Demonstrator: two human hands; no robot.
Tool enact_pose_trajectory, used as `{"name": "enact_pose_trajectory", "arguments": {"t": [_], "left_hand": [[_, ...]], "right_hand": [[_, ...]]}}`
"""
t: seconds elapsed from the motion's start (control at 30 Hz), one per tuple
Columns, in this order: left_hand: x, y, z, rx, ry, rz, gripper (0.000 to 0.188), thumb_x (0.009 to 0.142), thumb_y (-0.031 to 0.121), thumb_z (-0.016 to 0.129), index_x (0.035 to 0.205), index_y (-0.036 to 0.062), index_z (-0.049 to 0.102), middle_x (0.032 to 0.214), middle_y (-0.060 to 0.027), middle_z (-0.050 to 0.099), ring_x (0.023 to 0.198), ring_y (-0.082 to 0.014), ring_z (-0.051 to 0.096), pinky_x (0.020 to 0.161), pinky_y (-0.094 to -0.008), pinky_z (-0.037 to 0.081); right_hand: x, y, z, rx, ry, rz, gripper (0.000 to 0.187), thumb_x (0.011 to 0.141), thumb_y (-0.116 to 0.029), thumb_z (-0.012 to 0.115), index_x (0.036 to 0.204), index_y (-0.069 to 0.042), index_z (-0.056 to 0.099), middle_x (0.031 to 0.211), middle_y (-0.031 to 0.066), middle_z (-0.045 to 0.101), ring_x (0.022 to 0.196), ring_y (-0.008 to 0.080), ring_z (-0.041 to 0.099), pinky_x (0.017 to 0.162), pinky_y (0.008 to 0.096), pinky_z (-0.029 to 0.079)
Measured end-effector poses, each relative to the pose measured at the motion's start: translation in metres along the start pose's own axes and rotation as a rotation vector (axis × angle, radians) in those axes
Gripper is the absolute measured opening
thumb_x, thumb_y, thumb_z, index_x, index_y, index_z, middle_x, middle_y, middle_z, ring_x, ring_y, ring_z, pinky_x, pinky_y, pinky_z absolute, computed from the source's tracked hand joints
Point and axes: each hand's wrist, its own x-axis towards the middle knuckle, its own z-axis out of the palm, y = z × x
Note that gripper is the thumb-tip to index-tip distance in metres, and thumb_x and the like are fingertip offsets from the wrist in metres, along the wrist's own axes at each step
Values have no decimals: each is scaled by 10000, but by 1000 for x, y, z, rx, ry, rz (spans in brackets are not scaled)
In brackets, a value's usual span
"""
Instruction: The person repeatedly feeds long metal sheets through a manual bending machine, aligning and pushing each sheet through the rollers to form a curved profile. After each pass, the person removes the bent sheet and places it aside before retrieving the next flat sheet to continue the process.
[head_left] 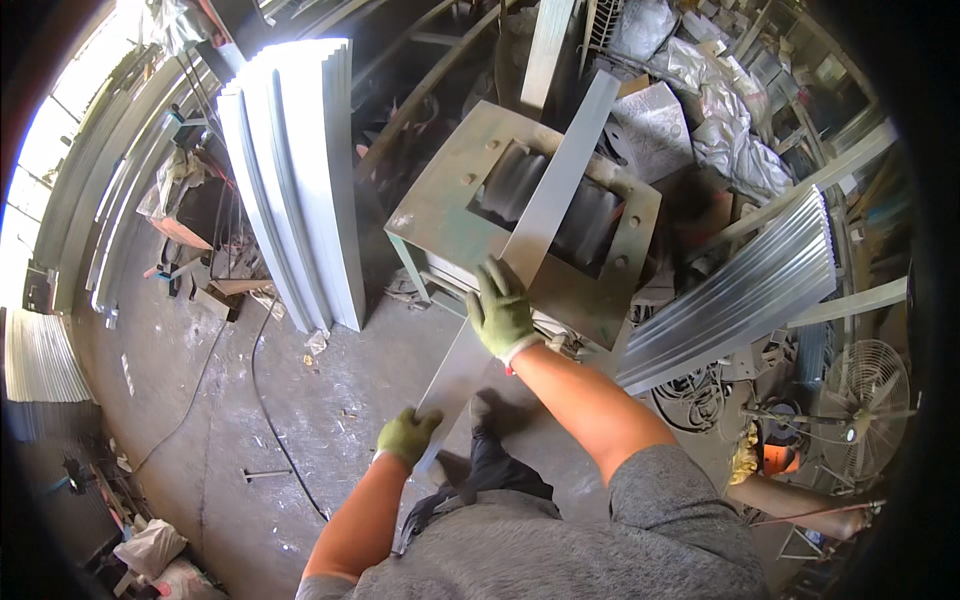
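Note:
A long flat metal strip [558, 190] slants from the far side of a roller machine [440, 200] down toward my legs. It lies across the machine's top opening, over dark ribbed rollers [514, 182]. My right hand [503, 312], in a green work glove, rests on the strip at the machine's near edge with its fingers stretched out and apart. Closer to me, my left hand [408, 437], gloved the same, is closed on the strip's left edge near its lower end. The undersides of the left fingers are hidden.
Stacked ribbed metal sheets [300, 180] stand left of the machine; another ribbed stack [740, 290] leans at right. A black cable [262, 390] crosses the concrete floor. A round fan [865, 410] stands at lower right. Silvery sacks [715, 110] and scrap crowd the back.

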Motion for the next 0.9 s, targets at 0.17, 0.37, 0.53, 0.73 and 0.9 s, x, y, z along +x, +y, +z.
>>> {"name": "enact_pose_trajectory", "arguments": {"t": [0.17,0.37,0.53,0.73,0.9], "left_hand": [[75,96,6,66,54,114,674,979,666,648,1149,22,751,1118,-287,766,1124,-478,713,947,-527,551],[133,169,17,104,78,227,668,1012,657,586,1166,26,741,1142,-296,753,1137,-488,705,974,-533,545],[186,224,17,380,63,424,630,1043,589,549,1278,32,725,1294,-281,730,1253,-460,673,1057,-507,536],[218,294,10,127,56,288,611,1053,583,550,1259,39,737,1323,-267,721,1242,-438,683,1037,-492,554],[217,336,3,64,26,240,737,968,670,613,1396,78,708,1408,-239,699,1342,-426,641,1124,-477,511]], "right_hand": [[-25,-6,-15,164,-82,20,404,956,-165,723,1315,15,675,1447,255,610,1322,486,577,1166,577,441],[2,44,-13,53,31,89,326,974,-151,682,1258,7,705,1397,221,661,1330,446,591,1176,574,433],[23,80,-18,50,103,106,291,975,-164,689,1204,10,730,1312,216,712,1282,441,636,1150,548,467],[28,102,-25,-28,139,114,312,992,-159,652,1237,22,719,1321,225,711,1294,436,631,1143,542,465],[54,137,-35,-97,106,94,286,974,-146,645,1206,-1,725,1284,216,730,1244,431,656,1109,527,490]]}}
